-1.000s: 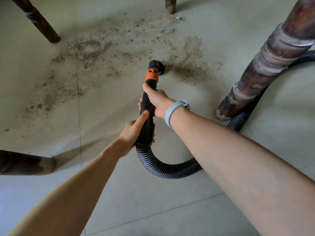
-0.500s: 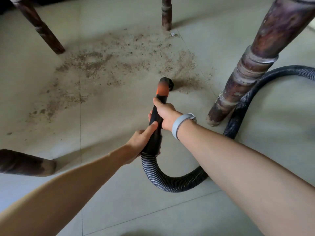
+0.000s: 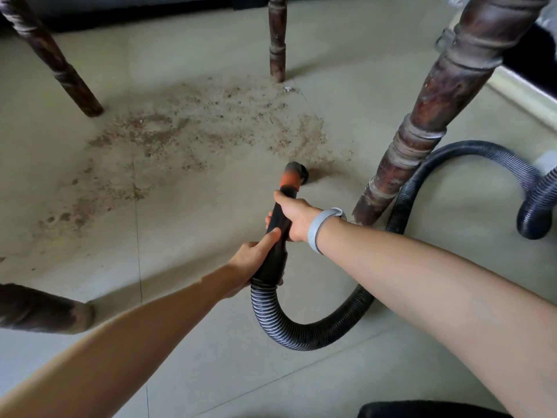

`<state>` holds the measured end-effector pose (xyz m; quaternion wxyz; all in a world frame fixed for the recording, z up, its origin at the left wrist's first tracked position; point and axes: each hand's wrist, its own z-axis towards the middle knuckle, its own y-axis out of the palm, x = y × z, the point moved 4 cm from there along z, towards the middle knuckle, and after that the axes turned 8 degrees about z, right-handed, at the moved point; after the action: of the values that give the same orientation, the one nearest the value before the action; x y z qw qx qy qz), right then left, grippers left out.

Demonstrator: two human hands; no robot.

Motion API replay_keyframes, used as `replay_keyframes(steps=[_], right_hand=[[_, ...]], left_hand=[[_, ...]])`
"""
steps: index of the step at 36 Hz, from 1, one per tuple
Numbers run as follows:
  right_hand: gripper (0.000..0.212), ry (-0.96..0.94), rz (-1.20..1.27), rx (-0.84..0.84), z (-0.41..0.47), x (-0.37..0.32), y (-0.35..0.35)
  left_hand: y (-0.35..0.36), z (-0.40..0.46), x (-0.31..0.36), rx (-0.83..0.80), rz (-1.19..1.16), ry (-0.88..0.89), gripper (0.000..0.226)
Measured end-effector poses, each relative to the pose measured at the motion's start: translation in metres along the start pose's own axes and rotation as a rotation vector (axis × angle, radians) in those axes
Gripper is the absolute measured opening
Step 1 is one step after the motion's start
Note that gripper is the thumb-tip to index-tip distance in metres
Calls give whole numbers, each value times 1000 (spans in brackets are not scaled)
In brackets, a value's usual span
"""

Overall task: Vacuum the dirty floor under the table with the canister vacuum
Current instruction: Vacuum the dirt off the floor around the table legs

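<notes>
Nozzle (image 3: 297, 171) now sits at the lower right fringe of the dirt (image 3: 193, 137), just left of the near right leg (image 3: 422, 131). A second ago it stood deeper in the patch, beside a dark heap; that heap reads thinner now and the nozzle has drawn back toward the person. Judgement: suction is working, and the right edge is being cleared first. Most of the dirt is untouched, spreading from centre frame toward the left edge.

Right hand (image 3: 294, 217) wraps the black wand (image 3: 277, 236) just below the orange collar (image 3: 290, 181), a grey band (image 3: 321, 226) on the wrist. Left hand (image 3: 251, 256) grips the wand lower down, thumb laid along it, just above where the hose (image 3: 301, 333) joins. Both hold firmly.

The hose loops low in the frame, runs behind the near right leg, then arcs off at the right edge. The canister is not in view.

Edges: four dark legs frame the work. Far left leg (image 3: 57, 64) at upper left, far leg (image 3: 277, 40) at top centre, a fourth leg (image 3: 42, 309) at the left edge, low. The floor (image 3: 211, 372) between them gives open room to sweep left and forward.

Risk, as I judge it: the hose passes round the near right leg and may snag there if the wand reaches far left. A small pale scrap (image 3: 288, 89) lies beside the far leg's foot.
</notes>
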<state>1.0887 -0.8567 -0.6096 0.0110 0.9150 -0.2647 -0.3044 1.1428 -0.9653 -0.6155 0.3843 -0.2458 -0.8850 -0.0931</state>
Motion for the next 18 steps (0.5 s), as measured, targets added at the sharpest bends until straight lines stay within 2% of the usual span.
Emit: replay_keyframes(steps=[12, 18], right_hand=[[31, -9, 6, 38, 3, 4, -17], [34, -20, 5, 110, 12, -2, -38]], left_hand=[[12, 3, -4, -48, 52, 7, 55], [23, 14, 3, -98, 86, -1, 56]])
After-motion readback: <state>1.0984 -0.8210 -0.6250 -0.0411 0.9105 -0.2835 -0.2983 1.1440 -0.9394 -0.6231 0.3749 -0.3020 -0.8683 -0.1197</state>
